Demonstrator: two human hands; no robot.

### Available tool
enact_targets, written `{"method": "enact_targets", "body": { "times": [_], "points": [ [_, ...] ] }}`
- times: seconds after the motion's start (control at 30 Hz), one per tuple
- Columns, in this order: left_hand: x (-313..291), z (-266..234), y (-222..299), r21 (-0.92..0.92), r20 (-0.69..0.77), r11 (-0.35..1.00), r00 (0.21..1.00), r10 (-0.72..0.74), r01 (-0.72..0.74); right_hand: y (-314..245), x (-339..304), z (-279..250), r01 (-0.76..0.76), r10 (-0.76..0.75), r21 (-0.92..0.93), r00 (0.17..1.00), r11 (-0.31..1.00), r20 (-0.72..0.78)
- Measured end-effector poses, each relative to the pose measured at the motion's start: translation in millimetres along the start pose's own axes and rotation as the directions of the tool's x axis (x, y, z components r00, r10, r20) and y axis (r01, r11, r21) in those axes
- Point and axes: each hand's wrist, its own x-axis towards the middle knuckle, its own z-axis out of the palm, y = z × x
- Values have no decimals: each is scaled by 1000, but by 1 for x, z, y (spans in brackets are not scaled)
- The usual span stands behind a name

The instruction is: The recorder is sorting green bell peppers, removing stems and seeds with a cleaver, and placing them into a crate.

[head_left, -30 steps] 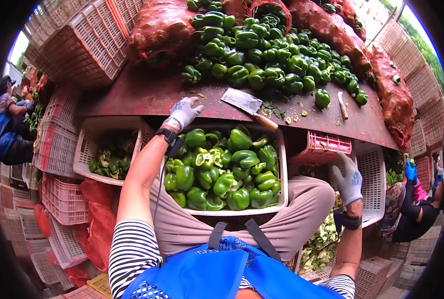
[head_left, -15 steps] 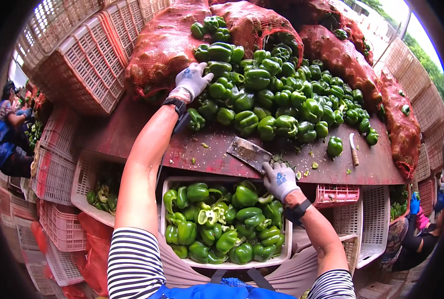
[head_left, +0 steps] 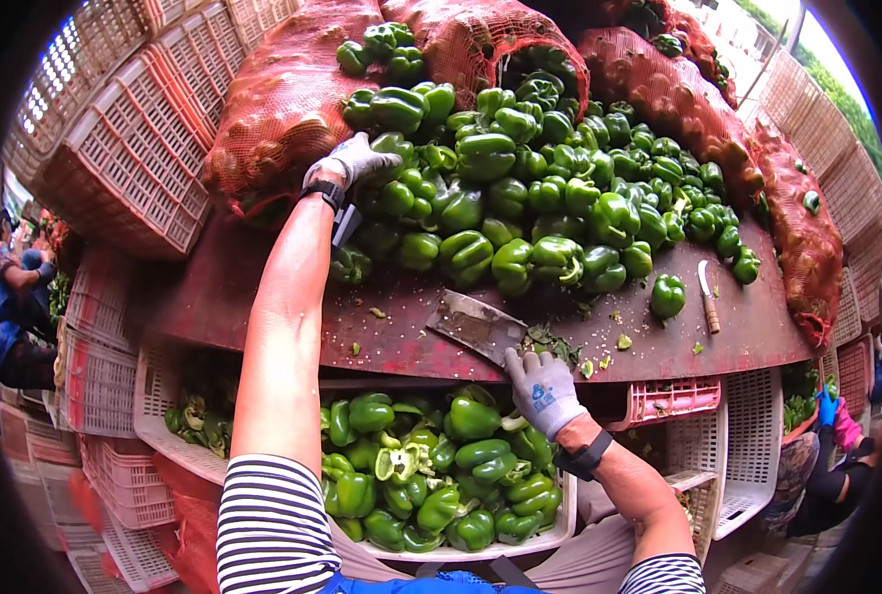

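Note:
My left hand point(head_left: 358, 161), in a pale glove, reaches to the left side of a big heap of green bell peppers point(head_left: 486, 156). Its fingers are stretched out over the peppers there, and I see nothing held in them. At the table's near edge my right hand point(head_left: 540, 388), gloved too, is closed at the end of a cleaver point(head_left: 476, 326). The wide, stained blade lies low over the board, pointing left; the handle is hidden in the glove. Below the edge, a white crate point(head_left: 490, 554) of green peppers stands before me, with a cut-open pale one point(head_left: 398, 461) on top.
Red mesh sacks point(head_left: 283, 109) line the table's point(head_left: 382, 342) back and right side. A loose pepper point(head_left: 668, 296) and a small curved knife point(head_left: 708, 297) lie at the right. Trimmings lie by the cleaver. Crates point(head_left: 129, 148) are stacked left; people work at both sides.
The view has shifted a little, with the heap larger and farther left. My left hand stays by the heap's left side. My right hand and the cleaver have come slightly left and nearer.

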Motion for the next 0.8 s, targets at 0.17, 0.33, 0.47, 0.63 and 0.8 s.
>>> {"method": "enact_targets", "body": {
  "times": [0.17, 0.33, 0.47, 0.63, 0.8],
  "points": [
    [-30, 7, -51, -662, 225, 734, 974, 1, 152, -18, -2, -16, -75, 80, 158, 997, 985, -24],
    [-114, 23, -68, -889, 216, 385, 969, -118, 246, -42, -14, -41, -197, 268, 469, 959, 861, -88],
    [-184, 24, -55, -909, 130, 387, 988, -83, 152, -68, -1, -46, -260, 444, 743, 894, 617, -56],
    [-275, 71, -29, -874, 189, 433, 975, -115, 220, -112, 9, -48, -417, 632, 800, 773, 431, 63],
    [-296, 104, -70, -538, -82, 835, 979, -188, 115, -157, -16, -72, -515, 587, 601, 804, 611, 93]
  ]
}}
